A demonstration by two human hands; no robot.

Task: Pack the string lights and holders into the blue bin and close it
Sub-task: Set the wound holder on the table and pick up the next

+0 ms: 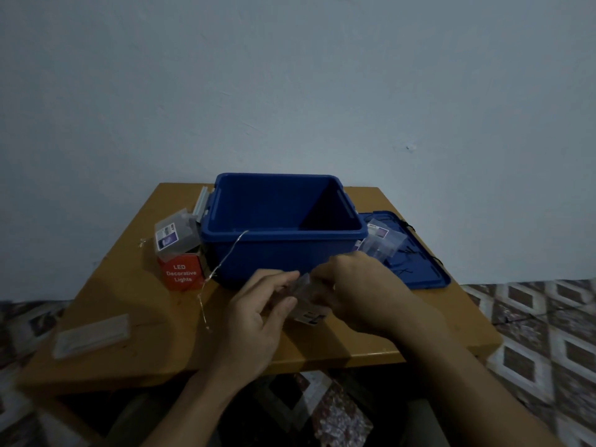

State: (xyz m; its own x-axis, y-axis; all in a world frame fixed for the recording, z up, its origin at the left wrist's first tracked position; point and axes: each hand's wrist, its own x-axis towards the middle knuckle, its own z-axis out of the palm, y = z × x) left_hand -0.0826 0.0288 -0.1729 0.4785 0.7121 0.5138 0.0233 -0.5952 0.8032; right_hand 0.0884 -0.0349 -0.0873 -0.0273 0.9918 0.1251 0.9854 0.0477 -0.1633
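Table [129, 317], orange-brown, set against pale wall.

Blue bin [283, 253]: stands open at rear centre of table; interior dark, contents not discernible.

Blue lid [429, 272]: lies flat on table just right of bin; contact with bin cannot be told. Carries clear packet [382, 241] and thin dark wires.

Left hand [258, 317] and right hand [358, 295]: meet in front of bin, over table's front half. Fingers of both curled inward, pinching small clear packet [304, 296] between them; printed label shows at its lower edge.

Red box [182, 274], marked "LED Decorative Lights": stands at bin's left front corner.

Second clear packet [174, 235]: rests tilted on top of red box.

Flat clear holder [92, 333]: lies at table's left front, well apart from bin.

String light wire [225, 256]: thin, runs from bin's front rim down past red box onto table.
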